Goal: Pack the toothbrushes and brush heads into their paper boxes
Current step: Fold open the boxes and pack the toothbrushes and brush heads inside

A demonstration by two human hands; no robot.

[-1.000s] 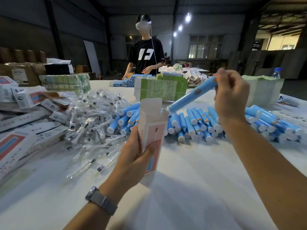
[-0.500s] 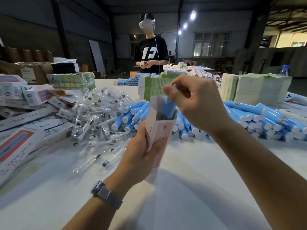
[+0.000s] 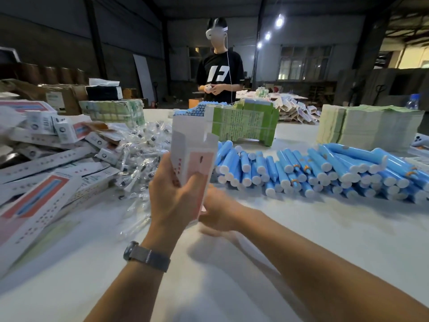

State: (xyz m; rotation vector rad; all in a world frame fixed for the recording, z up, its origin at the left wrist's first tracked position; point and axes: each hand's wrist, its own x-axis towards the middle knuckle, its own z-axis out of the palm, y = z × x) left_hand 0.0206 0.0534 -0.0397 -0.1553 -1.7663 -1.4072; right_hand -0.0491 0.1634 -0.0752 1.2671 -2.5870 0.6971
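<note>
My left hand (image 3: pixel 171 201) grips a pink-and-white paper box (image 3: pixel 197 156) upright above the table, its top flaps open. No toothbrush shows above the open top. My right hand (image 3: pixel 222 212) is low against the box's bottom end, blurred, with its fingers hidden behind the box and my left hand. A long pile of blue toothbrush handles (image 3: pixel 325 168) lies behind and to the right. Brush heads in clear bags (image 3: pixel 144 149) are heaped to the left of the box.
Flat and folded paper boxes (image 3: pixel 46 182) are piled at the left. A green leaflet stack (image 3: pixel 243 124) and a pale paper stack (image 3: pixel 366 126) stand behind the handles. Another person (image 3: pixel 220 73) stands across the white table (image 3: pixel 301 228).
My right hand pushed a blue toothbrush handle down into the box's open top, let it go, and dropped to the box's bottom end. My left hand raised the box slightly.
</note>
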